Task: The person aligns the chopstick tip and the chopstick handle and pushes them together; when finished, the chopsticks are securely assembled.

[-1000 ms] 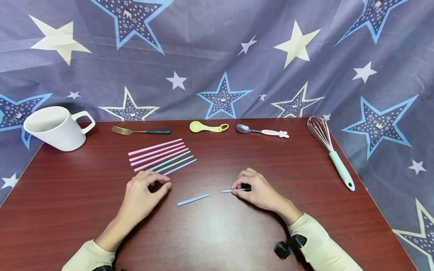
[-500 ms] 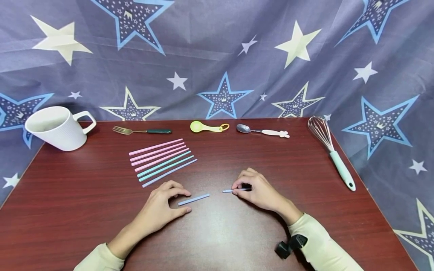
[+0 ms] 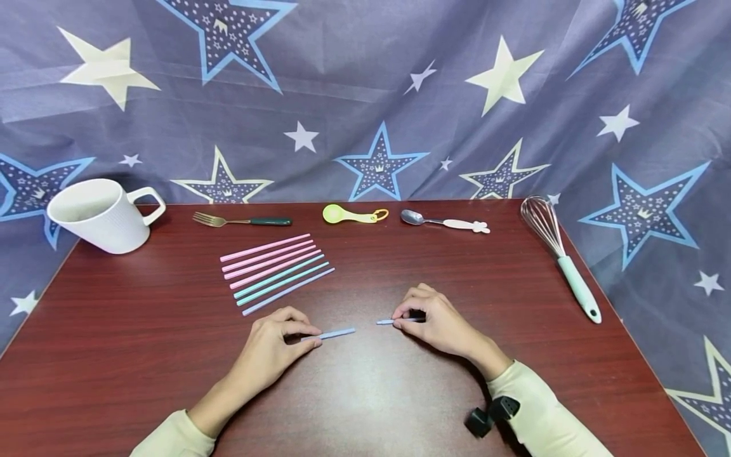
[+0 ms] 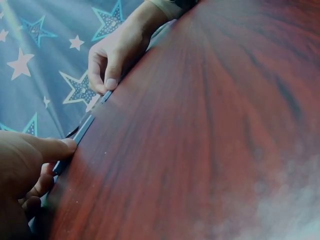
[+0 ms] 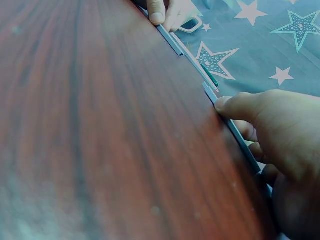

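My left hand (image 3: pixel 267 350) pinches the left end of a short blue straw piece (image 3: pixel 341 332) between thumb and fingers, low at the tabletop. To its right, my right hand (image 3: pixel 435 325) pinches a second blue straw piece (image 3: pixel 385 322) with a narrower tip pointing left. A small gap separates the two pieces, roughly in line. In the left wrist view, the left straw piece (image 4: pixel 85 128) sticks out past the thumb. The right wrist view shows the right straw piece (image 5: pixel 239 136) running under the thumb and along the fingers.
Behind the left hand lie several pink straws (image 3: pixel 268 256), two green straws (image 3: pixel 282 279) and a longer blue straw (image 3: pixel 288 291). Along the back stand or lie a white mug (image 3: pixel 108 219), fork (image 3: pixel 268 221), yellow measuring spoon (image 3: pixel 348 215), spoon (image 3: pixel 457 223) and whisk (image 3: pixel 573 279).
My left hand has moved right and toward me from beside the row of straws, and its spread fingers have closed on the left blue straw piece. The right hand has kept its hold and place.
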A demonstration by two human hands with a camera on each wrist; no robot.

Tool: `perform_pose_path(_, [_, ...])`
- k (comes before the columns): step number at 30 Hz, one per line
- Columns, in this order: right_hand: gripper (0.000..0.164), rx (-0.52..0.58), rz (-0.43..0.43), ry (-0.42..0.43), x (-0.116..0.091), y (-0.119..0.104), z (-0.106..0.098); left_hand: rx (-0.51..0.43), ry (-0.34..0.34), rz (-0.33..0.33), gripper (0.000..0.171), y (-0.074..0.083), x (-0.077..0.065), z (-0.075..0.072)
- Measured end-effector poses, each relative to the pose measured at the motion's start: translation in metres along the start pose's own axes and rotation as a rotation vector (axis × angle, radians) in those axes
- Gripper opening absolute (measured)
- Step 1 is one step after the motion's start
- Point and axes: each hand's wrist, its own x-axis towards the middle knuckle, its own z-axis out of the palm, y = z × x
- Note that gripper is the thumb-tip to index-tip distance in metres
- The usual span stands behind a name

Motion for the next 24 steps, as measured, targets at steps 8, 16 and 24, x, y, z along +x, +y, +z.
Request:
perform_pose_path(8, [0.008,0.024,0.013,0.037,-0.001,0.0,0.0,0.011,0.012,0.014,0.018,0.0,0.001,-0.002])
perform_pose_path(16, [0.009,0.107,0.059,0.104,0.004,-0.004,-0.008,0.018,0.075,0.044,0.017,0.006,0.015,-0.014])
perform_pose_path(24, [0.008,0.172,0.08,0.143,0.013,-0.008,-0.019,0.027,0.115,0.08,0.015,0.014,0.034,-0.02])
